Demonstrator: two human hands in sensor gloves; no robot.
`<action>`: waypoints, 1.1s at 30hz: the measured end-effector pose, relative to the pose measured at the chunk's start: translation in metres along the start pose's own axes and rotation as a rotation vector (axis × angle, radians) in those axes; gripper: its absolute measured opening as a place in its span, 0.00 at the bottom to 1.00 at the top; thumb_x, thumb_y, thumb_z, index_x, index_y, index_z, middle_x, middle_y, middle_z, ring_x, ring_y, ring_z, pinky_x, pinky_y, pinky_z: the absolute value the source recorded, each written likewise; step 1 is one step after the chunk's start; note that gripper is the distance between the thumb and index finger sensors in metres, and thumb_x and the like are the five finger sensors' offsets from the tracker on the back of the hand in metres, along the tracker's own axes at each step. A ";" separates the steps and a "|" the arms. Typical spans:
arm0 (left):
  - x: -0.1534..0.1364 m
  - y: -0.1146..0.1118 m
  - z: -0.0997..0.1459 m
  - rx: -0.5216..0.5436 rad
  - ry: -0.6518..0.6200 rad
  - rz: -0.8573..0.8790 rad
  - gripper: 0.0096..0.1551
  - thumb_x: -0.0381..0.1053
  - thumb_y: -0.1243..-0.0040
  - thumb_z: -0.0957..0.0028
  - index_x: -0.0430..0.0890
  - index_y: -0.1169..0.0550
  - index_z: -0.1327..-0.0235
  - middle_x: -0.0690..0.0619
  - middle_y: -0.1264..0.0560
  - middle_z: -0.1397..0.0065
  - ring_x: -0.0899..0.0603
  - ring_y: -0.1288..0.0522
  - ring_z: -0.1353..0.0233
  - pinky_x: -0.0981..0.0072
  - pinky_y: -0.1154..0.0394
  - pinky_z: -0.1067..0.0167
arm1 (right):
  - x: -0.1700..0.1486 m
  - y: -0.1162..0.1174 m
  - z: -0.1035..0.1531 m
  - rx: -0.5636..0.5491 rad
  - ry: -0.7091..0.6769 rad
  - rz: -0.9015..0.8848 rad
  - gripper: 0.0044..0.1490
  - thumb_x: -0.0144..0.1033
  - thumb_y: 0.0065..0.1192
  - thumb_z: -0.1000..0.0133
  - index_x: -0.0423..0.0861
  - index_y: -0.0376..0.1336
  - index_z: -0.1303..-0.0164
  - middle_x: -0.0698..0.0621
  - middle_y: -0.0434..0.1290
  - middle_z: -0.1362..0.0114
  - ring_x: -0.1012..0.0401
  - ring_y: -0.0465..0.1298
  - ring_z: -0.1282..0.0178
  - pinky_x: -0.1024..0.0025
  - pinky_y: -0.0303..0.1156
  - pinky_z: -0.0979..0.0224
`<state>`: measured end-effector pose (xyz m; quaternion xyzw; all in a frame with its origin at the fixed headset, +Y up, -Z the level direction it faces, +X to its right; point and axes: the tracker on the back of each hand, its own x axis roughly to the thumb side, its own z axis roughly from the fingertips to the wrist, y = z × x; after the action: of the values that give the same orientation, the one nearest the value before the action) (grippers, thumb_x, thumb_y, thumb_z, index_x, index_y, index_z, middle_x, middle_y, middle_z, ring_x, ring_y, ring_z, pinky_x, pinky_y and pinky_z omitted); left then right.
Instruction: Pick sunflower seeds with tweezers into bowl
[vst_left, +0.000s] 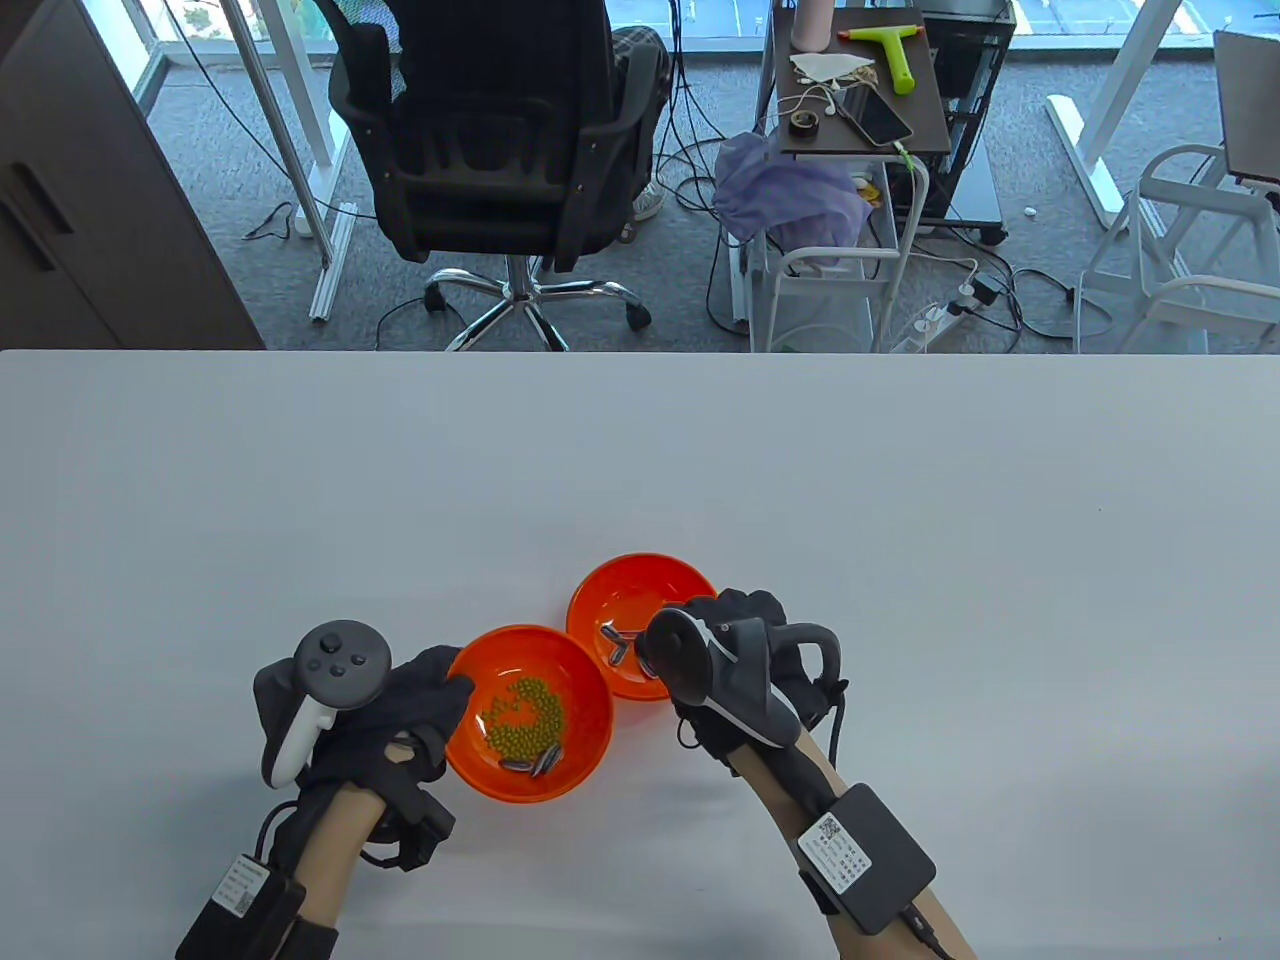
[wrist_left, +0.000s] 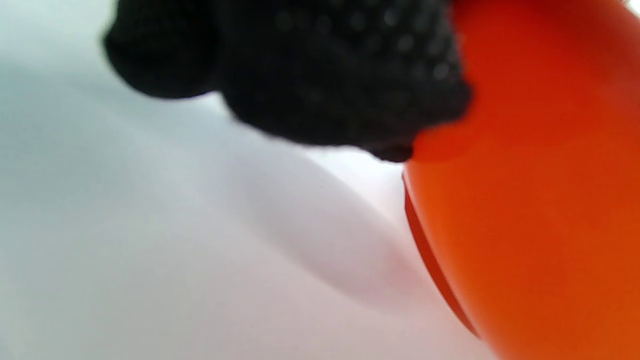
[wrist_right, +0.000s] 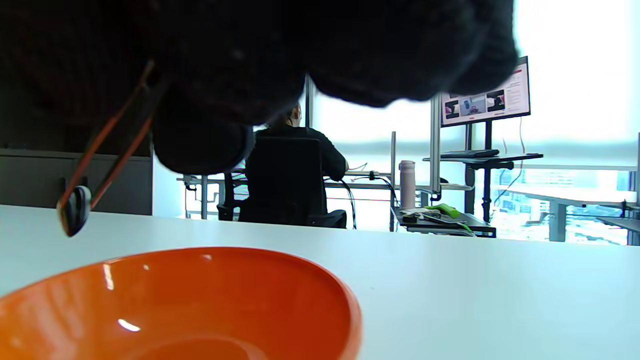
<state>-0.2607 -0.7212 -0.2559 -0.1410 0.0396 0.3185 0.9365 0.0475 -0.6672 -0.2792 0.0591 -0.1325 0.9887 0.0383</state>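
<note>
Striped sunflower seed (wrist_right: 74, 215) pinched in thin metal tweezers (wrist_right: 107, 155) above far orange plastic bowl (vst_left: 600, 600), poised for release | right hand (vst_left: 735, 655) grips tweezers | left hand (vst_left: 400, 715) fingers touch near orange bowl (vst_left: 580, 745) rim, steadying it.

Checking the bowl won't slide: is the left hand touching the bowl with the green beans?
Touching. In the left wrist view the left hand's fingertips press against the bowl's orange wall; the table view shows them at its rim.
</note>
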 end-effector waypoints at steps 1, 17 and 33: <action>0.000 0.000 0.000 0.000 0.000 0.000 0.26 0.55 0.38 0.49 0.47 0.19 0.39 0.49 0.12 0.68 0.52 0.15 0.81 0.58 0.13 0.67 | -0.003 0.004 -0.001 0.012 0.011 0.015 0.25 0.56 0.76 0.66 0.52 0.87 0.73 0.61 0.83 0.75 0.63 0.81 0.74 0.63 0.82 0.51; -0.001 0.000 -0.001 0.000 0.002 0.000 0.27 0.55 0.38 0.50 0.47 0.19 0.39 0.49 0.12 0.68 0.52 0.15 0.81 0.58 0.13 0.67 | -0.014 0.031 -0.005 0.123 0.072 0.215 0.26 0.58 0.75 0.65 0.53 0.87 0.71 0.62 0.83 0.74 0.63 0.82 0.73 0.63 0.81 0.50; -0.001 0.000 -0.001 -0.001 0.004 0.000 0.27 0.55 0.38 0.49 0.47 0.20 0.39 0.49 0.12 0.68 0.52 0.15 0.81 0.58 0.13 0.67 | 0.004 -0.001 0.001 0.088 -0.099 -0.148 0.29 0.61 0.74 0.65 0.57 0.85 0.61 0.62 0.83 0.67 0.62 0.82 0.65 0.60 0.79 0.42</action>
<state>-0.2617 -0.7221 -0.2570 -0.1421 0.0411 0.3180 0.9365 0.0437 -0.6664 -0.2777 0.1194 -0.0858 0.9839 0.1019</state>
